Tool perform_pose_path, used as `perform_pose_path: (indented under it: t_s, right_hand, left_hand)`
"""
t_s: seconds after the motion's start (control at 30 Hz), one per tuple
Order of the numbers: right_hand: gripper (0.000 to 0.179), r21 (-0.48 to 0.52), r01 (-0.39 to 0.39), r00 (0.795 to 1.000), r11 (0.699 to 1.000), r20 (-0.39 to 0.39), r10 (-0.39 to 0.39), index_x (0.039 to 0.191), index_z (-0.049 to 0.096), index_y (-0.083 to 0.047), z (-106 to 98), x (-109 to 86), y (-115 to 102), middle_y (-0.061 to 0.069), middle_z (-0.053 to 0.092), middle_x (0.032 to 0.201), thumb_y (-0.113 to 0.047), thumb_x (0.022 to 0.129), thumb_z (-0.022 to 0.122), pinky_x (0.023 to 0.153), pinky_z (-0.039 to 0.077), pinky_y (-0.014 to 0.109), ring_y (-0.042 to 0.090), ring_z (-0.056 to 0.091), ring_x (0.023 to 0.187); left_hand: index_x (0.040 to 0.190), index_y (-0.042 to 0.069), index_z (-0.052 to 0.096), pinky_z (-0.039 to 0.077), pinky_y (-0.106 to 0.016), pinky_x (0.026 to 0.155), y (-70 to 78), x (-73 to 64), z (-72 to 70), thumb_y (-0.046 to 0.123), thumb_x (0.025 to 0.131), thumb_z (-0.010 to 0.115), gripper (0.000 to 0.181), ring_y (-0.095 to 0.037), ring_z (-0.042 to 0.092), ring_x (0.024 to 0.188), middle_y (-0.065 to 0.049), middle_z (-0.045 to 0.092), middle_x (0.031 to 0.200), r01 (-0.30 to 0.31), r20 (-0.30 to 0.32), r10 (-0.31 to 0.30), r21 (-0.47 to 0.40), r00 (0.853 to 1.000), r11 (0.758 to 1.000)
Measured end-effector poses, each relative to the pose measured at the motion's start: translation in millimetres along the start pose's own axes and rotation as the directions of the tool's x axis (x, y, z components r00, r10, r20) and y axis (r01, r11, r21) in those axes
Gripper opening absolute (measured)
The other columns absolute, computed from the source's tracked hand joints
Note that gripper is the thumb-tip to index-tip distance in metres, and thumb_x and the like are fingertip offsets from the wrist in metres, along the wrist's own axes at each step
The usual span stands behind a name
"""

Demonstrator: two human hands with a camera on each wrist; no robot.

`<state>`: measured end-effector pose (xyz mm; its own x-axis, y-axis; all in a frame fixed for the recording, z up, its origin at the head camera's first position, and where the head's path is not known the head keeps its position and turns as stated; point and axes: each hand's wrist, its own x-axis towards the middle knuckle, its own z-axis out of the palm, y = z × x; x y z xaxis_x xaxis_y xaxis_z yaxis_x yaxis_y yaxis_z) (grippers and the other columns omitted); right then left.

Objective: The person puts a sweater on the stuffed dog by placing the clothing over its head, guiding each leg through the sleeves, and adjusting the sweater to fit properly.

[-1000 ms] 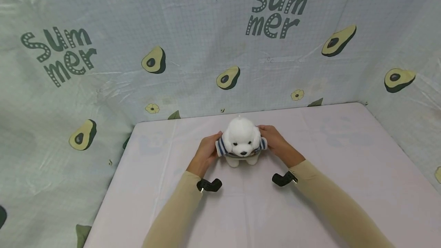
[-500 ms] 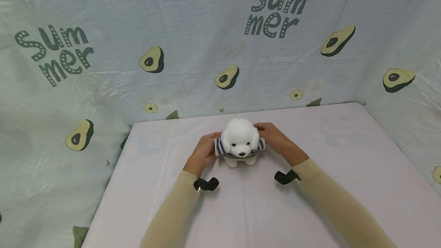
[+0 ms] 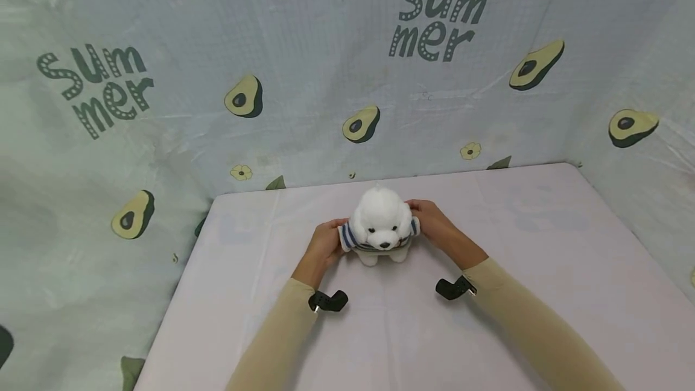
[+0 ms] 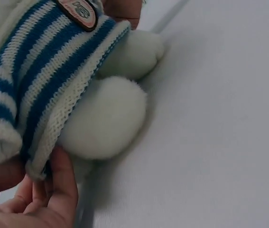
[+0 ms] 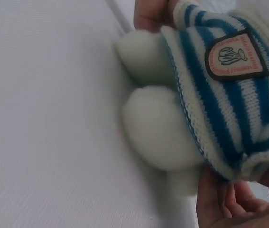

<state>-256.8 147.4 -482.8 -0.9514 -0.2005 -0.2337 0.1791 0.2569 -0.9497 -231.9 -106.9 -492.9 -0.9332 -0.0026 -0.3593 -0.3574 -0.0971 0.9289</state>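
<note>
A white plush dog (image 3: 380, 216) stands on its stubby feet at the table's far middle, its face toward me. It wears a blue-and-white striped knit sweater (image 4: 53, 61) with a pink dark-edged patch (image 5: 235, 55) on the front. My left hand (image 3: 324, 245) is at the dog's side on the left of the head view, fingers at the sweater's hem beneath the sleeve. At the opposite side, my right hand (image 3: 437, 225) likewise pinches the hem, as the right wrist view shows. The dog hides part of the fingertips of both hands in the head view.
A pale pinkish cloth covers the table (image 3: 380, 330). Behind it and along both sides hangs a light curtain (image 3: 304, 77) printed with avocados and lettering. Each forearm has a beige sleeve and a black wrist camera (image 3: 328, 301).
My left hand has come slightly lower along the dog's side since half a second ago. The right hand has shifted only a little, and the dog stays in place.
</note>
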Motion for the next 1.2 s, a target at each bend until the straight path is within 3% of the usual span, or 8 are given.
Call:
perform_pose_path:
  t_s: [0.13,0.27,0.47,0.63,0.83,1.0,1.1,1.2]
  right_hand:
    - [0.042,0.066,-0.021,0.993,0.998,0.115,0.013,0.136,0.055,0.005,-12.0,-11.5,4.3,0.013,0.061,0.124,-0.023,0.106,0.048,0.083,0.051,0.027,0.016,0.058,0.100]
    - [0.046,0.149,-0.064,0.977,0.987,0.210,0.032,0.144,0.047,0.005,-22.8,-17.2,6.8,0.015,0.057,0.135,-0.019,0.105,0.047,0.087,0.053,0.028,0.015,0.061,0.106]
    - [0.047,0.092,-0.023,0.976,0.996,0.216,0.003,0.143,0.045,0.010,-21.2,-19.7,15.8,0.027,0.055,0.140,-0.015,0.103,0.055,0.093,0.057,0.038,0.022,0.066,0.110]
    - [0.041,0.068,-0.001,0.988,0.998,0.157,-0.010,0.138,0.049,0.011,-16.7,-22.9,17.9,0.029,0.058,0.136,-0.011,0.104,0.055,0.092,0.057,0.040,0.023,0.067,0.109]
    - [0.041,0.052,0.030,0.985,0.998,0.167,-0.039,0.137,0.050,0.012,-18.6,-27.7,15.8,0.028,0.057,0.135,-0.011,0.103,0.051,0.094,0.056,0.039,0.022,0.067,0.108]
    - [0.041,-0.017,0.068,0.995,0.998,0.072,-0.067,0.136,0.055,0.005,-22.4,-35.7,10.5,0.022,0.059,0.137,-0.024,0.107,0.051,0.095,0.056,0.038,0.022,0.065,0.113]
    - [0.037,-0.049,0.168,0.986,0.985,0.019,-0.167,0.137,0.055,0.001,-26.2,-42.9,4.3,0.017,0.058,0.139,-0.021,0.107,0.051,0.100,0.053,0.041,0.026,0.060,0.122]
    - [0.037,-0.070,0.313,0.950,0.947,0.024,-0.312,0.141,0.053,-0.004,-29.4,-49.7,-1.4,0.012,0.056,0.143,-0.008,0.104,0.053,0.107,0.046,0.046,0.028,0.054,0.131]
  left_hand:
    - [0.139,-0.007,0.052,0.052,-0.024,0.074,-3.9,-8.5,-6.8,-0.002,0.101,0.050,0.039,-0.011,0.059,0.091,-0.012,0.062,0.121,0.014,0.138,0.003,-0.122,0.990,0.992]
    - [0.145,-0.007,0.042,0.052,-0.029,0.079,-5.3,-12.2,-12.3,-0.007,0.098,0.049,0.048,-0.014,0.059,0.098,-0.014,0.057,0.129,0.016,0.229,0.026,-0.177,0.973,0.984]
    - [0.134,-0.009,0.052,0.051,-0.026,0.069,-9.9,-11.2,-11.7,-0.011,0.094,0.051,0.040,-0.013,0.060,0.083,-0.008,0.067,0.107,-0.102,0.126,0.107,-0.043,0.986,0.994]
    - [0.124,-0.009,0.060,0.051,-0.022,0.064,-8.0,-13.1,-8.9,-0.013,0.090,0.054,0.036,-0.010,0.061,0.074,-0.003,0.067,0.088,-0.195,0.045,0.191,0.107,0.981,0.975]
    - [0.126,-0.008,0.060,0.051,-0.023,0.067,-6.9,-16.8,-11.3,-0.011,0.092,0.053,0.034,-0.011,0.060,0.080,-0.006,0.067,0.095,-0.200,0.070,0.192,0.124,0.979,0.972]
    - [0.128,-0.006,0.061,0.054,-0.025,0.071,-4.9,-21.2,-16.3,-0.007,0.091,0.058,0.037,-0.014,0.063,0.087,-0.012,0.067,0.107,-0.215,0.093,0.204,0.139,0.975,0.967]
    - [0.130,-0.002,0.061,0.054,-0.025,0.075,-0.3,-26.7,-20.2,-0.005,0.089,0.061,0.041,-0.017,0.063,0.096,-0.016,0.065,0.118,-0.246,0.096,0.233,0.153,0.968,0.957]
    - [0.136,-0.001,0.058,0.051,-0.029,0.087,4.7,-31.8,-23.4,-0.005,0.089,0.061,0.047,-0.025,0.061,0.111,-0.020,0.061,0.130,-0.335,0.139,0.314,0.159,0.939,0.929]
